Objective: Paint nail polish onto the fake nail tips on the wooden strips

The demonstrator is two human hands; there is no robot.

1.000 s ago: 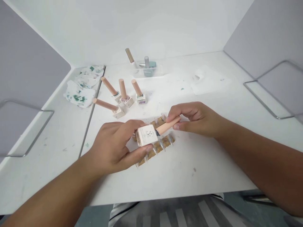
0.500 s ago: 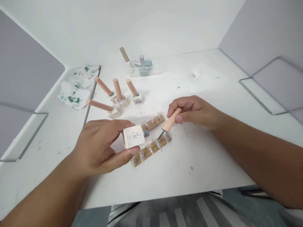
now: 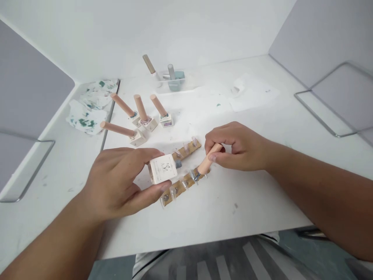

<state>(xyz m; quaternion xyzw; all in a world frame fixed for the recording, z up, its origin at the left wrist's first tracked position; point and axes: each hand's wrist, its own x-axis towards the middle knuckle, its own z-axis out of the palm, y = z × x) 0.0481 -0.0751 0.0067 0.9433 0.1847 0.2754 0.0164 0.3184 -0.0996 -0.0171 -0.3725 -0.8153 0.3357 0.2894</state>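
Note:
My left hand (image 3: 122, 181) holds a cream square nail polish bottle (image 3: 162, 168) on its side, its open grey neck pointing right. My right hand (image 3: 237, 146) pinches the peach brush cap (image 3: 208, 159), and the brush tip rests on a clear false nail on the nearer cardboard strip (image 3: 182, 186). A second cardboard strip (image 3: 188, 148) with clear nail tips lies just behind it. Both strips lie flat on the white table between my hands.
Several capped polish bottles (image 3: 142, 116) stand behind the strips. A clear tray with more bottles (image 3: 170, 79) sits at the back. Stained tissues (image 3: 90, 105) lie at the left, a white tissue (image 3: 252, 91) at the right. Grey dividers with wire stands flank the table.
My right hand pulled the brush cap out of the bottle, then lowered the brush tip onto a nail on the nearer strip. My left hand shifted the bottle slightly left.

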